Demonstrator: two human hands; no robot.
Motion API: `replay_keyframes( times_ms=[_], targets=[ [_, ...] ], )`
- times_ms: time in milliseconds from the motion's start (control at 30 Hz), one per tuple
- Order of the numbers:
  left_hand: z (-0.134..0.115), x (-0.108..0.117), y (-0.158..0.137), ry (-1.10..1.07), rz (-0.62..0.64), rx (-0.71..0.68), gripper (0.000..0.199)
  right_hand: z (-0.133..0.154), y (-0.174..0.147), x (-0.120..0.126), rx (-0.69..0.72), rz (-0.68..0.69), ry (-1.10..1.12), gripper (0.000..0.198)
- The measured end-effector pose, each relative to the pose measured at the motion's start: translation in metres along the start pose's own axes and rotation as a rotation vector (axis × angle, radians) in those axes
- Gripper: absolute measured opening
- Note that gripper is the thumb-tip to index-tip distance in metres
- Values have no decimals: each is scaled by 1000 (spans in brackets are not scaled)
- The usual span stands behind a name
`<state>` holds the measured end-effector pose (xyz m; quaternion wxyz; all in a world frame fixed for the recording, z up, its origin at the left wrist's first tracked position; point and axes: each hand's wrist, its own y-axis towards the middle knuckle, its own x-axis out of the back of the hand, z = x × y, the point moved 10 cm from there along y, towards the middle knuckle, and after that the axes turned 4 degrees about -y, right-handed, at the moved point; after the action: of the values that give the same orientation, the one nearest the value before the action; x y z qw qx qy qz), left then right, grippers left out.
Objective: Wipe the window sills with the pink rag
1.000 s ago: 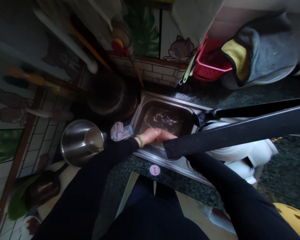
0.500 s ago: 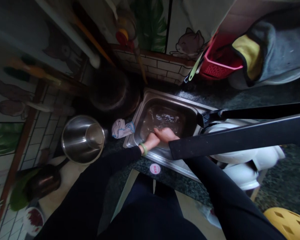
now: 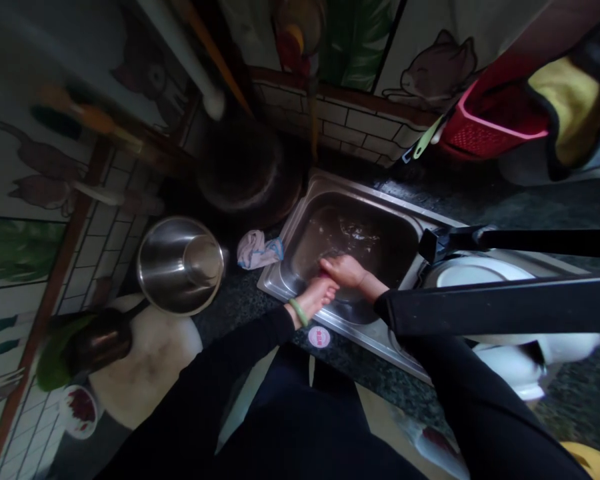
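Note:
A steel sink holds water with ripples and glints on its surface. Over its near side, my left hand is curled closed, a green bangle round the wrist. My right hand is closed too, its fingers meeting the left hand. Between them shows a small reddish bit, too little to name. What the left fist encloses is hidden.
Left of the sink lie a crumpled cloth and a steel pot. A cutting board and a bowl with red pieces stand further left. White dishes and black bars are at right; a red basket sits behind.
The view has shifted, so the surroundings sit further right. My hands have drawn back from mid-sink toward its near edge, and a reddish bit now shows between them.

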<state>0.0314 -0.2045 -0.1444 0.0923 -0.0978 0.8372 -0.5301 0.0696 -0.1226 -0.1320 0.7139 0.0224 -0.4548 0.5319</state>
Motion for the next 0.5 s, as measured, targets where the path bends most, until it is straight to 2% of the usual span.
replay_keyframes(
  times_ms=[67, 133, 233, 367, 500],
  targets=[
    [-3, 3, -2, -5, -10, 31, 35, -16, 2, -2, -102, -114, 26, 30],
    [-11, 9, -7, -12, -39, 15, 31, -40, 2, -8, -289, -227, 19, 40],
    [-28, 28, -18, 12, -116, -73, 21, -71, 1, -26, -561, -282, 12, 43],
    [-49, 62, -39, 92, -218, -205, 14, -84, 16, -42, -632, -229, 8, 35],
    [-83, 93, -72, 319, -334, -489, 20, -87, 25, -31, -622, -197, -11, 31]
  ],
)
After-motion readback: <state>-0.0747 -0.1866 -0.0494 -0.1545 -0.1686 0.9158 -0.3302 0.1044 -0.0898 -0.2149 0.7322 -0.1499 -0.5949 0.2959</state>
